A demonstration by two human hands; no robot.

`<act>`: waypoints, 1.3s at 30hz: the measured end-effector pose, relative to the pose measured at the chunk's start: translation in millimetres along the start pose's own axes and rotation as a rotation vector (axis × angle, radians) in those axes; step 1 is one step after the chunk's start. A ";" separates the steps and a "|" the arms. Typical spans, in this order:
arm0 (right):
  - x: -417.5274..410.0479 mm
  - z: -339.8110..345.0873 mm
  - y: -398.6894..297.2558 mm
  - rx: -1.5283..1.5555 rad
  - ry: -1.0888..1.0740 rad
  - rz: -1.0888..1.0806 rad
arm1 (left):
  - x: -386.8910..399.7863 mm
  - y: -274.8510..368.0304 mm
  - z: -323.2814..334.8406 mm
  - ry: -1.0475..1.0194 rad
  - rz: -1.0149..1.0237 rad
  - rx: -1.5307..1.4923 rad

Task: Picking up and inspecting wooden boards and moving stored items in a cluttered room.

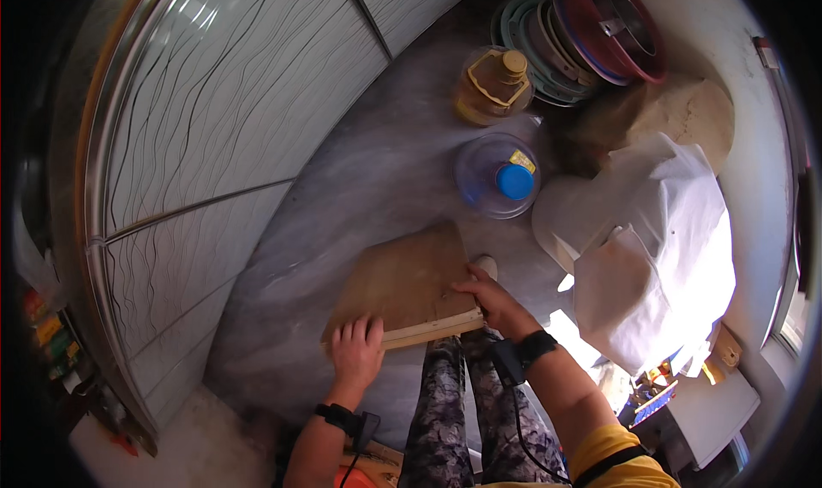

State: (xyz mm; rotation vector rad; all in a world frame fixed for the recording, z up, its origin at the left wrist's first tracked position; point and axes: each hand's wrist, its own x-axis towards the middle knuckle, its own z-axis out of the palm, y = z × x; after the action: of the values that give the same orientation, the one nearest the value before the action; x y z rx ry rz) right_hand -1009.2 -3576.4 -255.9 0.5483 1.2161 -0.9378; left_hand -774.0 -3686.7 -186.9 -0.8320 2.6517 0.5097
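Note:
A flat brown wooden board (404, 270) with a thick pale edge is held in front of my legs, above the floor. At its near left corner, my left hand (357, 352) hooks its fingers over the edge. My right hand (489, 298) grips the right side, with the thumb lying on the broad face. The underside of the board is hidden from this view. Beyond its far right corner stands a clear plastic water jug (494, 173) with a blue cap. Both wrists wear black straps with small devices.
A yellow-capped oil jug (498, 87) stands near stacked plastic basins (597, 32) at the back right. White cloth (655, 250) drapes over a bulky object on the right. Patterned white cabinet panels (244, 96) line the left side. The floor (359, 167) is grey.

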 end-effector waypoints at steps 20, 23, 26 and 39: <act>-2.2 100.6 -147.3 0.000 0.013 -0.117 | 87.6 -22.3 -104.8 0.139 -0.147 0.044; 4.9 112.2 -186.4 -0.067 0.062 -0.116 | 118.9 -30.8 -115.1 0.175 -0.145 0.033; 23.6 117.0 -218.1 -0.095 -0.006 -0.129 | 151.7 -39.3 -120.8 0.195 -0.154 0.019; 52.1 116.0 -329.5 -0.100 0.054 -0.186 | 275.4 -44.5 -140.9 0.187 -0.161 -0.029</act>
State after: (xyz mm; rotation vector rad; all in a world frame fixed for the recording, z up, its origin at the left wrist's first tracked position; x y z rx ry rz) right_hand -1220.2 -3858.7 -232.5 0.3883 1.3724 -1.0174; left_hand -989.2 -3913.4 -181.5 -1.1429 2.7173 0.4498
